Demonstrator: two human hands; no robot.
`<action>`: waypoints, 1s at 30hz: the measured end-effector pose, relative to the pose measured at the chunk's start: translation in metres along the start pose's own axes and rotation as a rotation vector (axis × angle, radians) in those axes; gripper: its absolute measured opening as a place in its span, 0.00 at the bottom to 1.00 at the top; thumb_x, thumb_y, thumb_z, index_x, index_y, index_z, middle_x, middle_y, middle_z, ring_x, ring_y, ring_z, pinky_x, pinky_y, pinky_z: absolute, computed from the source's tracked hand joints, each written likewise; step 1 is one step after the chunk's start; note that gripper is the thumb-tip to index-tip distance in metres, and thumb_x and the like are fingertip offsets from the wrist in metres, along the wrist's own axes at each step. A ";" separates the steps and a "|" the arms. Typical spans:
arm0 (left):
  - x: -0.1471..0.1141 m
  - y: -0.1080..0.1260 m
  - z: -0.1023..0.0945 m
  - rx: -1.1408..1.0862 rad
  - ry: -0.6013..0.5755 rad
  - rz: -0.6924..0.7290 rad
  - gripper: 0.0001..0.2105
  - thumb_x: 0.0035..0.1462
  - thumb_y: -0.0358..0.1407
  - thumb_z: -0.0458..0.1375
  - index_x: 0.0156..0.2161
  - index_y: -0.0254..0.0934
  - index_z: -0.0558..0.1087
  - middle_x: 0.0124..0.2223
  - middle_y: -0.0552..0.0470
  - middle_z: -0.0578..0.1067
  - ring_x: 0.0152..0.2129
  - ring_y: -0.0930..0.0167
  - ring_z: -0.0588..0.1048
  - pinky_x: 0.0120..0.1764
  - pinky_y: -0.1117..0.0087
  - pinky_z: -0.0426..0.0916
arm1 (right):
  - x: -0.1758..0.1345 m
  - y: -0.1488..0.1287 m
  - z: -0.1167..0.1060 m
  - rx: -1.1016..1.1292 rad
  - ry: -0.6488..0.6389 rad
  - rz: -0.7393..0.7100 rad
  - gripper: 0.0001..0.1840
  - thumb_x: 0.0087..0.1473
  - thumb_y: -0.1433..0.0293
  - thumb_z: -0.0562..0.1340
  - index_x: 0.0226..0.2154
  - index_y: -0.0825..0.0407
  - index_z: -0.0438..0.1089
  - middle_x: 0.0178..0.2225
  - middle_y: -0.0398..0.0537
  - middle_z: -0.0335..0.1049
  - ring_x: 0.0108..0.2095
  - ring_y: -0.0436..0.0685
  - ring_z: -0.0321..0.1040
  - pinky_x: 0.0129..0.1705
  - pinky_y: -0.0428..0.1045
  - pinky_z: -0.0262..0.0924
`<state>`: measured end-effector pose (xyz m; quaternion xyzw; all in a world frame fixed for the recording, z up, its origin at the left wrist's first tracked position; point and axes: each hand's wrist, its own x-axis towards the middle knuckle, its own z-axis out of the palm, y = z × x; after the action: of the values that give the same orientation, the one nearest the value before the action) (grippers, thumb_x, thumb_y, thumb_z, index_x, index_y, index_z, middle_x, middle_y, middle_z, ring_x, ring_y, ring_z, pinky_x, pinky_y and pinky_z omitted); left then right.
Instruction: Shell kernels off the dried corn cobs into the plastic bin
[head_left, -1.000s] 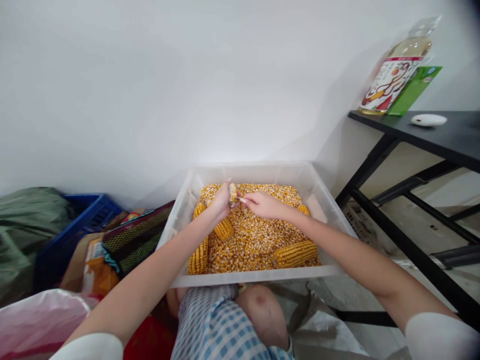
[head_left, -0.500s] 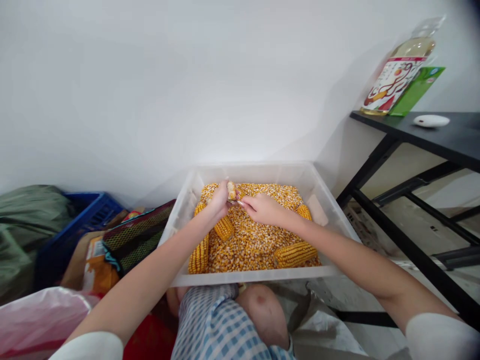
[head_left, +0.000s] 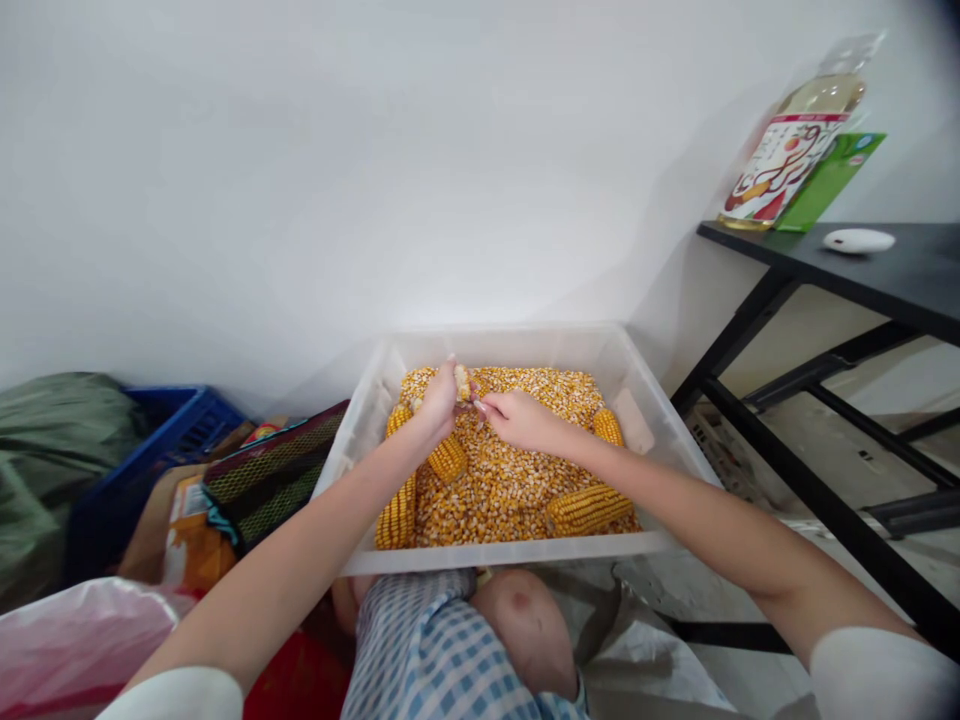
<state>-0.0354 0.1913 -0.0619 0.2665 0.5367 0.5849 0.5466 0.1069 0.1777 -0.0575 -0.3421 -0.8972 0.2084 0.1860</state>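
My left hand [head_left: 441, 400] is wrapped round a corn cob [head_left: 463, 382] whose visible end is pale and stripped of kernels. Close against it, my right hand [head_left: 517, 418] is closed in a pinch at the cob's near side; whatever sits between its fingertips is too small to make out. Both hands are above a translucent plastic bin [head_left: 517, 552] with loose corn kernels [head_left: 495, 490] spread over its bottom. Whole yellow ears lie on the kernels: one ear [head_left: 396, 515] along the left side, another ear [head_left: 448, 458] below my left hand, and an ear [head_left: 589, 510] at the front right.
To the right is a black table [head_left: 900, 265] carrying a bottle [head_left: 795, 150], a green carton [head_left: 829, 185] and a white oval object [head_left: 859, 241]. A blue crate [head_left: 172, 430], a mesh bag [head_left: 277, 480] and a pinkish plastic bag [head_left: 82, 640] crowd the left. The wall rises behind the bin.
My right fingertips have shifted slightly against the cob. My left hand keeps its grip, and the view has moved very little.
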 end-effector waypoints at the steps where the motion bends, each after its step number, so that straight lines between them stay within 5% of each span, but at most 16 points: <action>1: 0.000 -0.001 0.001 0.008 0.011 0.007 0.16 0.56 0.44 0.46 0.25 0.34 0.65 0.15 0.56 0.64 0.12 0.76 0.64 0.18 0.77 0.59 | 0.001 0.000 0.001 0.019 -0.007 0.011 0.16 0.58 0.70 0.48 0.30 0.55 0.68 0.26 0.47 0.69 0.26 0.49 0.62 0.30 0.44 0.49; 11: -0.004 -0.012 0.000 0.257 -0.159 0.212 0.18 0.52 0.48 0.50 0.22 0.36 0.63 0.16 0.55 0.66 0.14 0.74 0.65 0.20 0.73 0.60 | 0.006 0.009 -0.016 0.190 -0.224 -0.020 0.17 0.56 0.71 0.49 0.27 0.59 0.70 0.23 0.45 0.67 0.23 0.48 0.60 0.29 0.43 0.51; 16: -0.015 -0.009 0.010 0.347 -0.316 0.293 0.17 0.54 0.48 0.49 0.24 0.35 0.65 0.17 0.55 0.66 0.15 0.75 0.65 0.22 0.73 0.60 | -0.002 0.008 0.010 0.078 -0.460 -0.125 0.15 0.53 0.71 0.52 0.26 0.58 0.71 0.23 0.46 0.68 0.21 0.47 0.57 0.26 0.43 0.49; 19: -0.014 -0.006 0.012 0.285 -0.315 0.257 0.18 0.54 0.48 0.47 0.24 0.35 0.65 0.16 0.55 0.65 0.13 0.75 0.64 0.20 0.74 0.60 | -0.005 0.006 0.023 -0.008 -0.560 -0.128 0.14 0.52 0.70 0.53 0.24 0.58 0.71 0.21 0.46 0.67 0.19 0.47 0.54 0.24 0.44 0.47; 22: -0.004 0.000 0.003 0.178 -0.236 0.183 0.17 0.54 0.46 0.48 0.23 0.35 0.64 0.15 0.55 0.64 0.12 0.76 0.64 0.18 0.74 0.58 | -0.001 0.009 0.016 0.131 -0.459 -0.112 0.15 0.54 0.70 0.52 0.26 0.57 0.71 0.22 0.45 0.68 0.21 0.47 0.57 0.27 0.43 0.49; 27: 0.010 0.008 -0.010 0.002 -0.162 0.088 0.14 0.54 0.41 0.46 0.23 0.35 0.64 0.15 0.56 0.63 0.11 0.78 0.63 0.17 0.77 0.57 | 0.006 0.012 -0.007 0.299 -0.080 -0.045 0.17 0.57 0.68 0.49 0.28 0.57 0.70 0.23 0.44 0.66 0.23 0.48 0.58 0.29 0.44 0.50; 30: 0.009 0.008 -0.008 -0.025 -0.169 0.069 0.14 0.53 0.41 0.47 0.22 0.35 0.63 0.15 0.56 0.63 0.12 0.78 0.63 0.18 0.78 0.57 | 0.006 0.009 -0.005 0.287 -0.007 -0.054 0.15 0.57 0.69 0.49 0.28 0.57 0.69 0.21 0.42 0.64 0.23 0.47 0.58 0.29 0.43 0.50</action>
<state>-0.0480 0.1985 -0.0595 0.3264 0.4717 0.5853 0.5731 0.1101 0.1895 -0.0563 -0.2869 -0.8678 0.3307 0.2352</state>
